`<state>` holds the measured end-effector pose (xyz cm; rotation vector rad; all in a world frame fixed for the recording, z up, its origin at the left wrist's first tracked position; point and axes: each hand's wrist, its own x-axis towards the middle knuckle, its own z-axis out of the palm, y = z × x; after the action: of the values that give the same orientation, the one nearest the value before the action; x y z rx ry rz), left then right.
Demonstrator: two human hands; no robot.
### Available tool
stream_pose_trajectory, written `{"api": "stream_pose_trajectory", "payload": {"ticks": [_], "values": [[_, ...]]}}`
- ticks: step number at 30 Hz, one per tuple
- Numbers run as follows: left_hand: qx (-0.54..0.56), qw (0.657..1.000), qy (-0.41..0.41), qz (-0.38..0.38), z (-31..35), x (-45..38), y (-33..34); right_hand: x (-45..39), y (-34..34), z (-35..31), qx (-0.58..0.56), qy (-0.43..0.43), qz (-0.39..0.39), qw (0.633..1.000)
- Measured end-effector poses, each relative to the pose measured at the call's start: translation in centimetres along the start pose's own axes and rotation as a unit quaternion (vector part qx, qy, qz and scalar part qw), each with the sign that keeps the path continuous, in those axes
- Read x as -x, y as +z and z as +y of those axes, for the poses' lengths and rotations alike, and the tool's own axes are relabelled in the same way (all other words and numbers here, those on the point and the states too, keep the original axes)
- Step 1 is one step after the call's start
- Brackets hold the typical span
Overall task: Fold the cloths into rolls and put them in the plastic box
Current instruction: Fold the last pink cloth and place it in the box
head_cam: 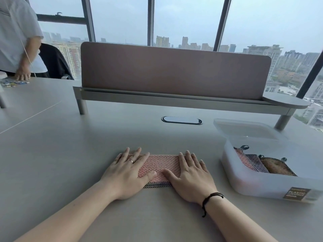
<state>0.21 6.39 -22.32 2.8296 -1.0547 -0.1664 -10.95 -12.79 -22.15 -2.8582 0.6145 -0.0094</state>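
1. Head view, and we're mid-fold: a pink woven cloth (161,167) lies flat on the grey table (52,154) as a long band, right under both palms, with a dark checked edge peeking out at the side nearest the person.
2. My read of the step: the cloth is folded down to a strip and is being pressed flat, with the rolling not yet begun. Next, I'd say, one short end has to be pinched up and turned over, tightly, so the roll doesn't spring loose on the way to the box.
3. The left hand (127,173) is spread wide, fingers straight, flat on the left end of the cloth, thumb lying across the weave. There's a ring on one finger. It grips nothing, only presses.
4. The right hand (189,173) mirrors it: fingers straight and splayed, palm down on the right end, thumb pointing inward toward the other thumb. A dark cord sits at that wrist.
5. Just beyond the right hand, out to its right, stands the plastic box (262,186), lid off or tipped back behind it. Inside lie other cloths (262,165), pink, greyish and brown, side by side.
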Motion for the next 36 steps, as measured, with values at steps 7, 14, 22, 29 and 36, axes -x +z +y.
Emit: {"api": "stream_pose_trajectory", "payload": {"ticks": [7, 14, 22, 29, 36], "values": [[0.058, 0.998, 0.001, 0.036, 0.0, 0.7, -0.3, -0.1, -0.1, 0.3, -0.001, -0.003, 0.006, 1.000], [0.108, 0.990, -0.007, 0.085, -0.4, 1.7, -0.8, 1.1, -0.9, 0.1, 0.058, -0.063, 0.194, 0.977], [0.098, 0.975, 0.001, 0.200, -1.2, 1.4, -0.9, 4.7, 0.5, -2.3, -0.005, -0.061, 0.174, 0.983], [0.210, 0.952, 0.186, 0.126, -1.0, 1.8, -0.9, 0.9, -0.3, 1.2, -0.111, -0.090, 0.093, 0.985], [0.225, 0.942, 0.239, 0.069, -0.2, 2.7, -1.1, 0.0, -0.3, 2.8, -0.096, -0.145, 0.055, 0.983]]}}
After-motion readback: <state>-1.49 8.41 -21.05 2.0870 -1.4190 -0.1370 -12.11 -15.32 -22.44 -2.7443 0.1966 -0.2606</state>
